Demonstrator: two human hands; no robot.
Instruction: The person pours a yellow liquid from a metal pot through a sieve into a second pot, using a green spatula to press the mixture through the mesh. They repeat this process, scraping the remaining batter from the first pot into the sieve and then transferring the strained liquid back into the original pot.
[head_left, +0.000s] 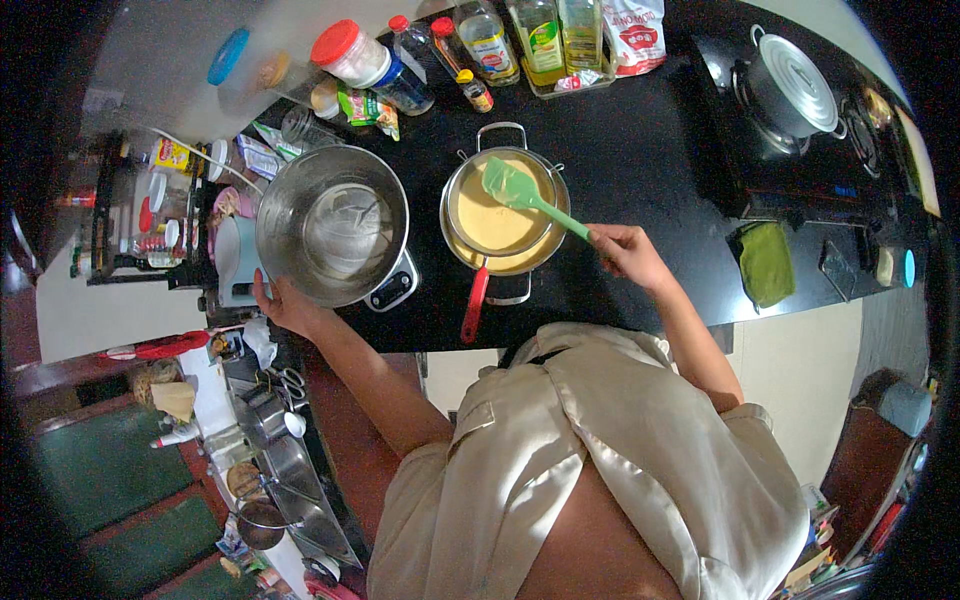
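lidded silver pot (796,88) on a black stove (720,125), green cloth (766,265) near it

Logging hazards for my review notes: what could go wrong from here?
The strainer has its red handle jutting toward the pale shirt; a brush could shift it. The right hand holds the green spatula over the yellow mixture; a slip might splash some out. The left hand is at the steel bowl; a nudge could slide it.

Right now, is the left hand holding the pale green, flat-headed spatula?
No, the right hand grips the pale green spatula, while the left hand is at the round, silver metal bowl.
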